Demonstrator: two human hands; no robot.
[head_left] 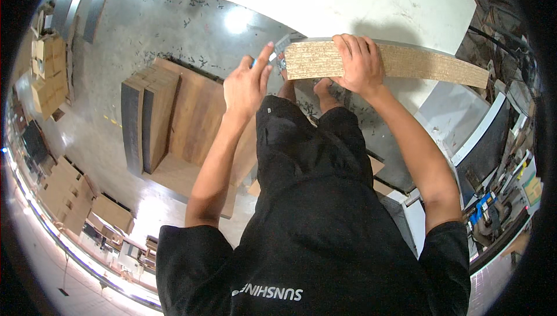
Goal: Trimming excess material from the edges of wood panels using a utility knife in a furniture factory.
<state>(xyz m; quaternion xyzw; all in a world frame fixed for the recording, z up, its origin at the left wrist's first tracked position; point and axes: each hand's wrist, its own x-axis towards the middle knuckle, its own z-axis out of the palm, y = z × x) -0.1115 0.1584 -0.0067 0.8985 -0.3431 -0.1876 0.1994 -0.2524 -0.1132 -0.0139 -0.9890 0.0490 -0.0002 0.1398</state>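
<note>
In my left hand [246, 84] is a small hand tool [282, 43] with bits of blue and white and a flat grey end; the fingers hide most of its handle, and I cannot tell its exact kind. That end is by the left end of a long stack of thin tan planks [423, 65], whose layered edges face me. My right hand [361, 64] grips the stack left of its middle, fingers over the top edge and thumb below. The stack lies along the near edge of a white tabletop [325, 3].
Two dark-faced plank stacks [156, 107] stand at the left on a brown board [200, 116]. Dark scraps litter the grey floor [156, 26]. Cardboard boxes [49, 69] line the far left. A blue tool [483, 209] sits among clutter at the right.
</note>
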